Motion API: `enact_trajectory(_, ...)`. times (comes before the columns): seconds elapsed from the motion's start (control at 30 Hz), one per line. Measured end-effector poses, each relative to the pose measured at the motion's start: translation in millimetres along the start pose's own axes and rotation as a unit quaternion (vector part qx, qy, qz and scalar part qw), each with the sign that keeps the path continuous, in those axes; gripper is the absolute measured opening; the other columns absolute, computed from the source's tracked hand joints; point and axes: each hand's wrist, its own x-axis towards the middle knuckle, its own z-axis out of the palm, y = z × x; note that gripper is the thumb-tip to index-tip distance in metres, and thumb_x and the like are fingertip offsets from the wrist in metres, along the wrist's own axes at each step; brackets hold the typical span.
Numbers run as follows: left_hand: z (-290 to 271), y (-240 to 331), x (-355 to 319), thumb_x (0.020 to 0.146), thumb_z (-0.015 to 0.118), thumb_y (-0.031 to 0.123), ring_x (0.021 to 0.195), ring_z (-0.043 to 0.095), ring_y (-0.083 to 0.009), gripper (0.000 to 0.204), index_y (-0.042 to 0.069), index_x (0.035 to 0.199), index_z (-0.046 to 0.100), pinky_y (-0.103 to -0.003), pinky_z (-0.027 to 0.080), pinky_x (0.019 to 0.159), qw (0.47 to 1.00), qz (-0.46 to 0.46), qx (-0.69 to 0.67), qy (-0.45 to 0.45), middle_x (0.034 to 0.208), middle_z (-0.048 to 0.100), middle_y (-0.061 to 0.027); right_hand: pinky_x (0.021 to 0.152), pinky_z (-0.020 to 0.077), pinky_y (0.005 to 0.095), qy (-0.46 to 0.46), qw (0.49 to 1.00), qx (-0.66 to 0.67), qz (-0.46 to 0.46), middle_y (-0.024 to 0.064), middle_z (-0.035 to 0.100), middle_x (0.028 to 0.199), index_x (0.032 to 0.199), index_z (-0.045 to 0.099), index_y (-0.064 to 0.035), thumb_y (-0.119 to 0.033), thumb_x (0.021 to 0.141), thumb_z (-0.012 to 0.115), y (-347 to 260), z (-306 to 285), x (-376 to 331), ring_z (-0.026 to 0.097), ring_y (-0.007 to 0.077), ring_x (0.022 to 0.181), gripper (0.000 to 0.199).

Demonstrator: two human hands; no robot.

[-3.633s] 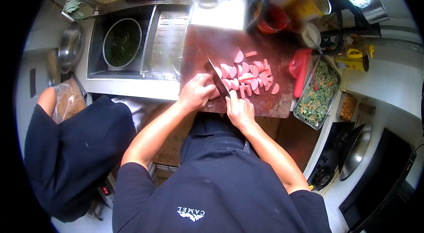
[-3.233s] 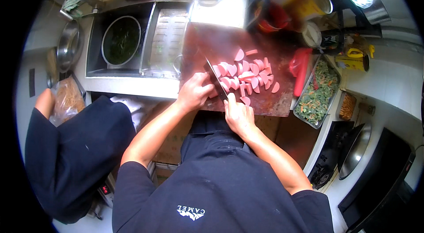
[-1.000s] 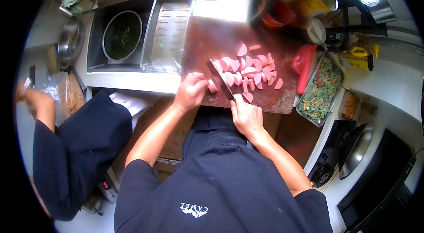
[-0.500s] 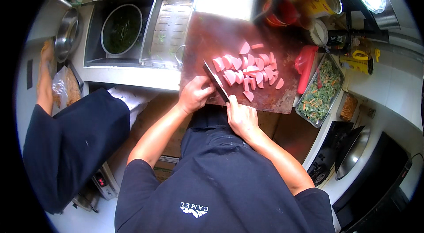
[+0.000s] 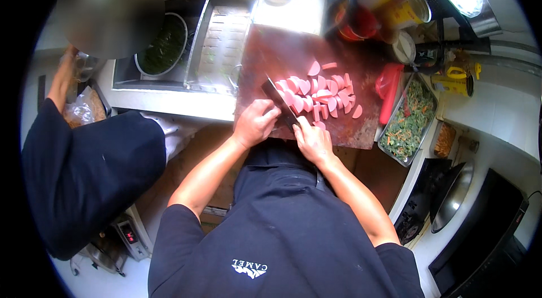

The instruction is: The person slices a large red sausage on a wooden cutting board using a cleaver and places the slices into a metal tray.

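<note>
A dark reddish cutting board (image 5: 282, 52) lies on the counter beside the sink. Several pink sausage slices (image 5: 319, 95) are piled on its right half. My right hand (image 5: 313, 141) is shut on the handle of a cleaver (image 5: 275, 96), whose blade points away to the upper left across the board's near part. My left hand (image 5: 257, 122) rests just left of the blade with its fingers curled; whatever lies under them is hidden.
A steel sink (image 5: 217, 44) on the left holds a bowl of dark greens (image 5: 164, 49). A metal tray of chopped greens and carrot (image 5: 409, 120) and a red object (image 5: 389, 86) flank the board's right. Another person in dark clothes (image 5: 84, 168) stands at my left. A wok (image 5: 451, 196) sits lower right.
My hands and the cleaver stay at the board's near edge with small shifts. The person on the left has raised an arm toward the counter.
</note>
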Motion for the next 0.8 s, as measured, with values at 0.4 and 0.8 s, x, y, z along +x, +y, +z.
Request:
enact_trajectory(0.4,1,-12,-2,0.088,0.079,0.021,0.098,0.069,-0.0297,0.017,0.009,0.099,0.072,-0.042,0.059,0.083,0.999,0.02,0.02,-0.03,0.103,0.069,-0.008,0.064,0.058,0.0525,0.133,0.985,-0.07,-0.081,0.0186,0.075,0.082,0.123,0.067,-0.0125,-0.027,0.1,0.07,5,-47,2,0.074,0.0406,0.071,0.028)
enact_trajectory(0.8,-138,108,53,0.087,0.082,-0.002,0.084,0.072,-0.0219,0.022,0.004,0.107,0.074,-0.031,0.056,0.066,0.922,-0.102,-0.279,0.25,0.101,0.076,-0.009,0.087,0.053,0.0511,0.156,0.966,-0.174,-0.11,0.0169,0.073,0.113,0.132,0.061,-0.0079,-0.035,0.087,0.086,80,-47,25,0.071,0.0368,0.102,0.058)
